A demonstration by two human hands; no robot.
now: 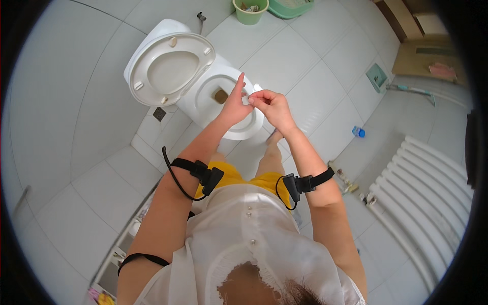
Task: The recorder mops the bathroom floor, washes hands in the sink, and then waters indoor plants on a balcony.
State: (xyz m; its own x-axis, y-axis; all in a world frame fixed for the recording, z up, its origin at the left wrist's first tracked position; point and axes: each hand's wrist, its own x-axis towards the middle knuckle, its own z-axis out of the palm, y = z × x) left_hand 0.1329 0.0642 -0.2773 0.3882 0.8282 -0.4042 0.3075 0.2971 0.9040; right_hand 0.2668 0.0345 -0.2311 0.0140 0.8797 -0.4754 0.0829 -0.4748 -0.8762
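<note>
In front of me, both hands meet over the right side of a white toilet bowl (194,93). My left hand (236,105) is held edge-on with one finger stretched out; whether it grips anything is hidden. Thumb and fingertips of my right hand (275,108) are pinched together beside the left palm. A thin white scrap with a ragged edge (257,87), apparently paper, shows just beyond the right fingers, which seem to hold it. The toilet lid and seat (141,76) are raised against the tank (167,26). Brownish colour shows at the bottom of the bowl.
A green waste bin (249,17) with litter inside stands by a green basin (291,9) on the tiled floor (305,76). To the right are a blue-capped container (358,132), a teal dustpan (377,78) and a white radiator (423,183). Low shelving (114,255) runs along the left.
</note>
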